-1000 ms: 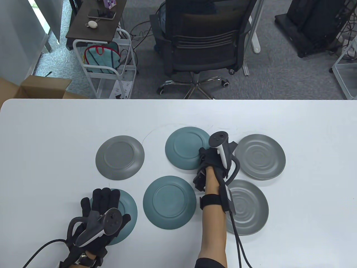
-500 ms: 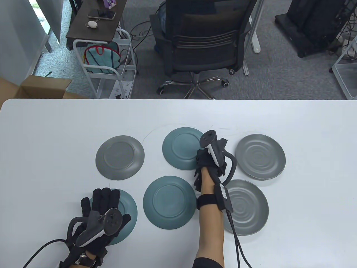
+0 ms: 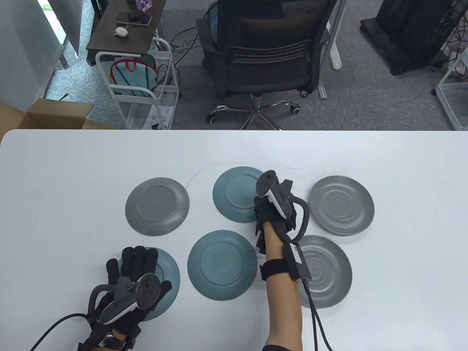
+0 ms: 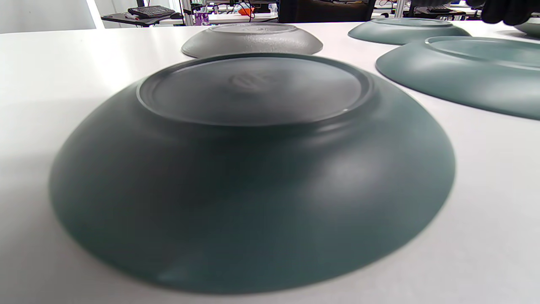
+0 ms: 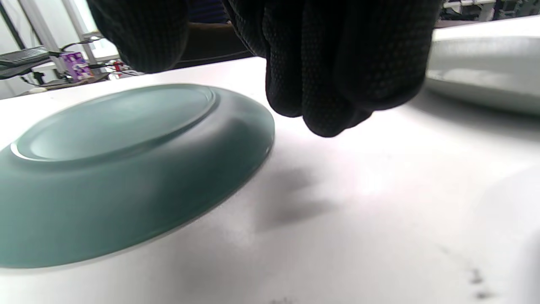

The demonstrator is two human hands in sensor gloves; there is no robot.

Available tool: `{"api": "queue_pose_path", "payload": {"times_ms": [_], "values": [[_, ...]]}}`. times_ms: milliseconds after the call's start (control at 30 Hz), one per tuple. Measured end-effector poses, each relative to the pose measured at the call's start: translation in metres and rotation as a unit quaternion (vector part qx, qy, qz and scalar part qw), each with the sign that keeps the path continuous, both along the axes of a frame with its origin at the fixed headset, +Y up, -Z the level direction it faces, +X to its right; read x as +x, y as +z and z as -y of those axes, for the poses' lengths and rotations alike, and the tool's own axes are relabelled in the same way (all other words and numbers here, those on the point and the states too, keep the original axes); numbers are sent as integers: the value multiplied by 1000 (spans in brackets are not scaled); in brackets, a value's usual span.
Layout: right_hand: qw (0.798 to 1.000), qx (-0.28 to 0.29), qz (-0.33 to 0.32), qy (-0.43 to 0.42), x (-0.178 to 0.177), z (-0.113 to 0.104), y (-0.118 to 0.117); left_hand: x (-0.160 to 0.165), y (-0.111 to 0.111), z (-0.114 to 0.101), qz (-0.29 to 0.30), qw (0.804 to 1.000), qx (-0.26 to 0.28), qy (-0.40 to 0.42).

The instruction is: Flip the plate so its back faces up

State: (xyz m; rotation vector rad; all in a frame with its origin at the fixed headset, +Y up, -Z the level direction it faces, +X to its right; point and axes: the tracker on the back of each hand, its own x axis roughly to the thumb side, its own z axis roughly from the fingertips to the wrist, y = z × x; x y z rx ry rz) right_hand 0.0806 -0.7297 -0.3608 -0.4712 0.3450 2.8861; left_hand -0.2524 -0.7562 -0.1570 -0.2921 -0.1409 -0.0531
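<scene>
While the left hand (image 3: pixel 133 278) lies flat on a near teal plate (image 3: pixel 166 278), the loosely curled, empty right hand (image 3: pixel 272 204) hovers between the flipped round teal ceramic plate (image 3: pixel 234 193) and the face-up grey ribbed plate (image 3: pixel 342 210), just right.

A black office chair (image 3: pixel 268 55) stands beyond the white table (image 3: pixel 73 164).

Six plates lie on the table (image 3: pixel 73 164) around the front-centre plate (image 3: pixel 222 265): three behind it, one left, one right.
</scene>
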Motion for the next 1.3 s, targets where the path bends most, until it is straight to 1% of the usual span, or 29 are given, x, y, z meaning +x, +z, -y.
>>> {"api": "queue_pose_path", "payload": {"times_ms": [133,333,433,600,667,767,967,1067,1167,1300], "values": [[1000,8,-28,9,-3,-14,10,0,0,0,0,1000,-1,0],[996,11,-91,14,-4,-35,36,0,0,0,0,1000,-1,-1],[992,6,-121,27,1,-45,57,0,0,0,1,1000,1,-1],[989,1,-141,52,15,-49,89,0,0,1,1,1000,0,-1],[987,-11,-147,63,24,-47,104,0,0,2,1,1000,-3,-3],[986,-25,-147,73,34,-41,120,1,0,2,1,1000,-4,-4],[984,-60,-149,81,48,-20,149,1,0,3,1,1000,-6,-6],[982,-73,-150,83,50,-10,158,3,0,3,4,1000,-5,-10],[980,-94,-152,83,50,7,171,5,1,3,10,1000,-4,-12],[976,-124,-152,90,48,26,179,7,2,3,14,1000,-3,-13]]}}
